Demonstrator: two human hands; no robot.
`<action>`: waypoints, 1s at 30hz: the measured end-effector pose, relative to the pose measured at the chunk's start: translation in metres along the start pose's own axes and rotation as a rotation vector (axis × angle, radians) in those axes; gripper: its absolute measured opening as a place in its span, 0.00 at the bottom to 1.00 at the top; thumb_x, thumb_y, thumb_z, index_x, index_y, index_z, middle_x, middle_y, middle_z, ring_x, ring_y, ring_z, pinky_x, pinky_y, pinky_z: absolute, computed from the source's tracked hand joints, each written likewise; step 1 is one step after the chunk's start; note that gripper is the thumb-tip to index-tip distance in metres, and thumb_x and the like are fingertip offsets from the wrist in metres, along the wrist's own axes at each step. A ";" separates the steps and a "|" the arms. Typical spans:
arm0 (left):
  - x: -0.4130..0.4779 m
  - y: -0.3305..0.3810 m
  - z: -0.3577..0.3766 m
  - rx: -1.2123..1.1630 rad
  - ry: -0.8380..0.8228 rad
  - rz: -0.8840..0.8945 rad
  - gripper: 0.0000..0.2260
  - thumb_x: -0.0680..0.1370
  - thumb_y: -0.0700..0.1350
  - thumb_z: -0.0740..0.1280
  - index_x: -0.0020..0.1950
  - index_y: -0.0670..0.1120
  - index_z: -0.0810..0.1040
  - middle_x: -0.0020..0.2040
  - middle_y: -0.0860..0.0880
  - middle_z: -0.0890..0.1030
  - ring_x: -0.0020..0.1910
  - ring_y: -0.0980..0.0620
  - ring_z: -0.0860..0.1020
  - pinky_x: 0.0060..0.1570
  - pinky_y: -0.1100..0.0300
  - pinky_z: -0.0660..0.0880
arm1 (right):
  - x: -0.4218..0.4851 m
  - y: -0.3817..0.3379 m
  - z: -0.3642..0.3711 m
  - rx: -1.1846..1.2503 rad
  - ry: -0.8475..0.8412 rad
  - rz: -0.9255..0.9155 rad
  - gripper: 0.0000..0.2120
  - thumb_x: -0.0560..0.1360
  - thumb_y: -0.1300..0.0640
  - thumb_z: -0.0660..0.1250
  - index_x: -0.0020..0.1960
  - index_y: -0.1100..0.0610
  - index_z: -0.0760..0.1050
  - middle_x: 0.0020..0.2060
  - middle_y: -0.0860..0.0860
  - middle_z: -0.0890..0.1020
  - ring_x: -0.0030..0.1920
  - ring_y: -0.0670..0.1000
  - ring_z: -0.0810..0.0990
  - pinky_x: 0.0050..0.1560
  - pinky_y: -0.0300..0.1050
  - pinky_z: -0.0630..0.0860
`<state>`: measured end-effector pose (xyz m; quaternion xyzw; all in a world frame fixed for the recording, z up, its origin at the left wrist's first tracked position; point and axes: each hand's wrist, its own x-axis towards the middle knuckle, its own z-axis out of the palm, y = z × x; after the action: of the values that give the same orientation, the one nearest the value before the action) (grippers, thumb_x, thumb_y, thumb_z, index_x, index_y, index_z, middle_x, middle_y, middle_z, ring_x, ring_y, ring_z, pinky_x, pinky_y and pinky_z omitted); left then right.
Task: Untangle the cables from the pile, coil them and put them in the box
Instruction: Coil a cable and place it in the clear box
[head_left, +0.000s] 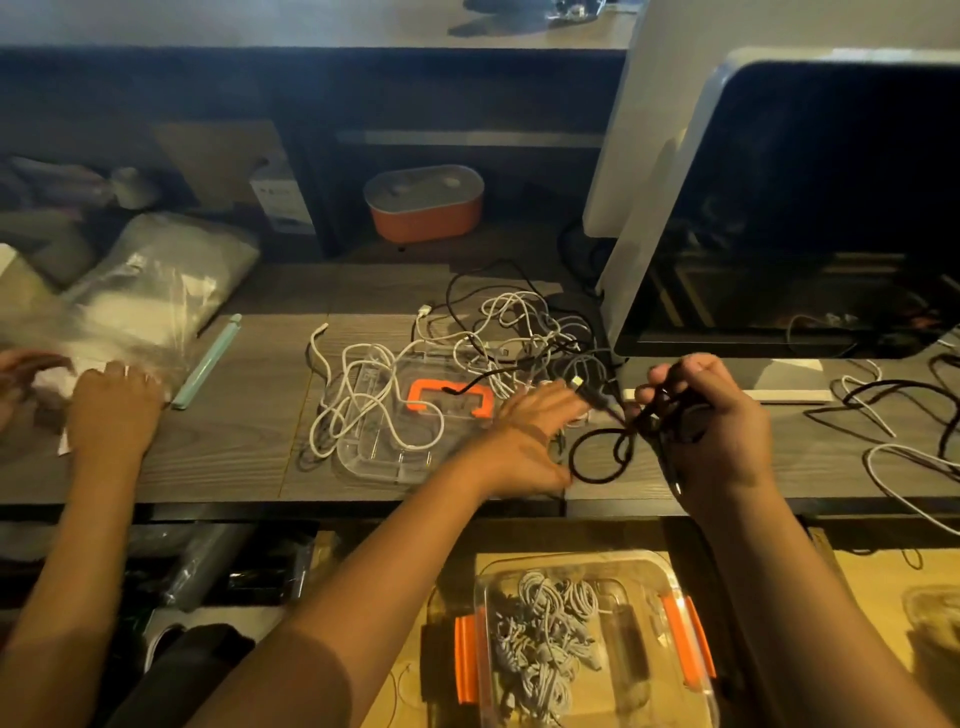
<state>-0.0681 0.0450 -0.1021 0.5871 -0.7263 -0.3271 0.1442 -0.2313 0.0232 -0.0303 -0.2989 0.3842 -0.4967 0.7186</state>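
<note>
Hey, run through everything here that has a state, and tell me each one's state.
storage box: open, coiled cables inside
white cables: tangled, loose on desk
clear lid: off, flat under white cables
black cable: partly coiled, held
right hand grip: curled round black cable
left hand grip: fingers outstretched, touching black cable
monitor: screen dark
orange container: lid on

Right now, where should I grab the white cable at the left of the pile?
Pinch the white cable just behind its plug, coming from the left. That end lies loose on the table, sticking out of the pile, so it will probably slide free.
</note>
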 end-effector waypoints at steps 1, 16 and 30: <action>0.000 0.004 0.003 0.041 -0.006 0.025 0.32 0.73 0.48 0.71 0.73 0.56 0.61 0.76 0.54 0.58 0.75 0.58 0.49 0.74 0.54 0.38 | -0.001 -0.001 0.001 0.025 -0.027 0.002 0.09 0.79 0.59 0.54 0.40 0.55 0.67 0.33 0.50 0.76 0.33 0.48 0.74 0.37 0.42 0.73; -0.017 0.015 -0.016 -0.939 0.113 0.062 0.15 0.74 0.33 0.60 0.58 0.46 0.72 0.47 0.52 0.82 0.51 0.58 0.79 0.52 0.60 0.73 | 0.004 0.000 -0.005 -0.047 0.118 -0.010 0.07 0.79 0.61 0.55 0.45 0.57 0.71 0.44 0.53 0.81 0.46 0.51 0.81 0.47 0.44 0.78; -0.013 0.046 0.022 -0.763 0.649 -0.020 0.11 0.82 0.43 0.55 0.45 0.55 0.72 0.40 0.55 0.75 0.41 0.61 0.76 0.46 0.62 0.73 | 0.007 0.018 -0.007 -0.798 0.134 -0.099 0.17 0.77 0.57 0.66 0.65 0.57 0.72 0.53 0.50 0.80 0.49 0.42 0.77 0.42 0.34 0.70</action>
<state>-0.1121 0.0684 -0.0867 0.5711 -0.4669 -0.3715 0.5638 -0.2268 0.0225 -0.0505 -0.5392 0.5781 -0.3609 0.4948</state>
